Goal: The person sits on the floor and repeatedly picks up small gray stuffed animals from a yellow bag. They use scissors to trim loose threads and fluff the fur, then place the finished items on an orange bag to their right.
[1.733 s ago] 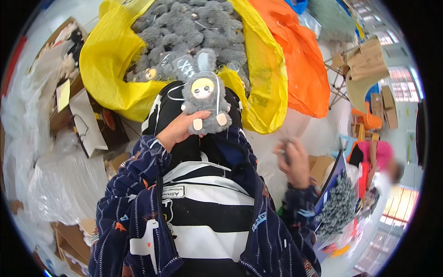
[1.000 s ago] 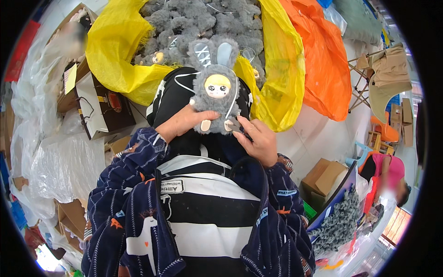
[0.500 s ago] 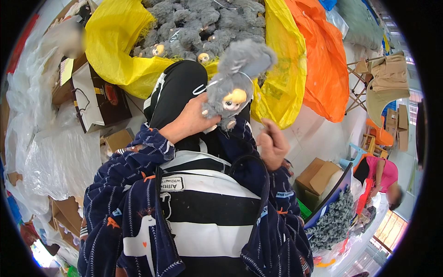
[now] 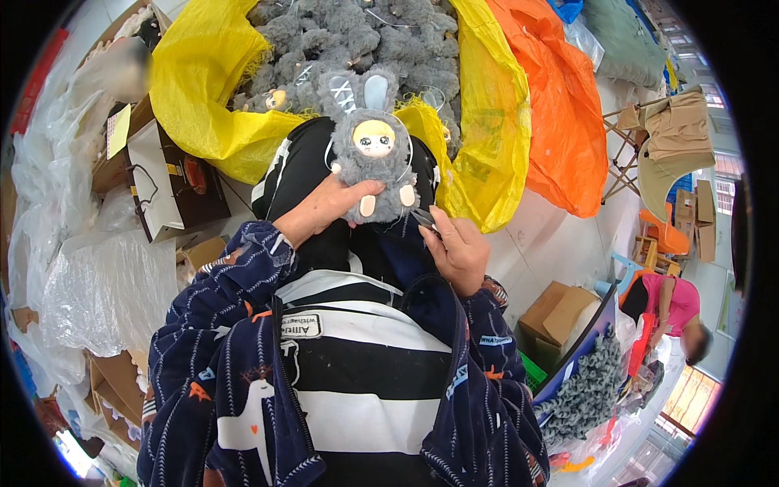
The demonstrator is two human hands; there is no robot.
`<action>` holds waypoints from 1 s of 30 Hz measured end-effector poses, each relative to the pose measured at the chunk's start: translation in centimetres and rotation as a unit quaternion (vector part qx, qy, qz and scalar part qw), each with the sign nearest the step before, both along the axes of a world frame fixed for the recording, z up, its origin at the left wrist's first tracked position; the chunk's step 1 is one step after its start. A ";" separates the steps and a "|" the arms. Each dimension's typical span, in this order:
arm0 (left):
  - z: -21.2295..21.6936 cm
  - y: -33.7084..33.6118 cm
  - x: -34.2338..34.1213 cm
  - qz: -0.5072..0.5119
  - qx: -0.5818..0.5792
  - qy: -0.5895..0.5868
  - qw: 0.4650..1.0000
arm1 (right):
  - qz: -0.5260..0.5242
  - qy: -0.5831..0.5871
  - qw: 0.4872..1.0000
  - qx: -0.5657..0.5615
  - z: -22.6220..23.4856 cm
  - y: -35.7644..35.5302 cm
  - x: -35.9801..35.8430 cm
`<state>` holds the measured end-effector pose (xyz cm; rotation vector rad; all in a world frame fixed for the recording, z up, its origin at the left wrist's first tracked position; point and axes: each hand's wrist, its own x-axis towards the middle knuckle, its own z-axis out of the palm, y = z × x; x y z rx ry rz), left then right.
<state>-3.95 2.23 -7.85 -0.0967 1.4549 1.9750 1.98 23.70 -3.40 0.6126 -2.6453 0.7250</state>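
My left hand (image 4: 329, 203) grips a grey plush bunny doll (image 4: 357, 166) by its lower body, thumb across the front. The doll is upright above my lap, its blond-fringed face toward me, with long ears, pale feet and a thin white cord loop around it. Just right of its foot, my right hand (image 4: 460, 253) is closed on small dark snips (image 4: 425, 217), their tips close to the doll's lower edge. Most of the snips' body is hidden by my fingers. Beyond my knees, a yellow woven sack (image 4: 213, 134) holds a heap of similar grey plush dolls (image 4: 341, 36).
An orange sack (image 4: 560, 105) lies right of the yellow one. To the left are a dark paper bag (image 4: 191, 187) and clear plastic wrapping (image 4: 105, 276). Lower right, a cardboard box (image 4: 556, 316) stands near a grey plush pile (image 4: 584, 385); a person in pink (image 4: 675, 304) bends beyond.
The doll has turned from tilted to upright, facing me, and sits slightly lower and left. My right hand has moved left toward its foot, and the snips now show.
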 end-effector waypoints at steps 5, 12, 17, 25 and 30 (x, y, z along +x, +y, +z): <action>-0.1 0.1 0.0 -0.004 -0.006 -0.005 1.000 | 0.020 0.031 0.999 0.030 -0.3 -0.4 -0.6; 0.0 0.1 0.1 -0.007 -0.007 -0.011 1.000 | 0.042 0.051 0.995 0.070 -0.3 -0.8 -0.9; 0.1 0.1 0.1 0.000 -0.011 -0.010 1.000 | 0.035 0.053 0.995 0.078 -0.5 -0.8 -1.0; 0.2 0.2 0.1 0.008 -0.010 -0.007 1.000 | 0.015 0.021 0.999 0.046 -1.0 -1.0 -0.8; 0.4 0.4 0.2 0.025 0.001 0.014 1.000 | -0.018 -0.169 0.939 -0.300 -1.8 -1.4 -0.1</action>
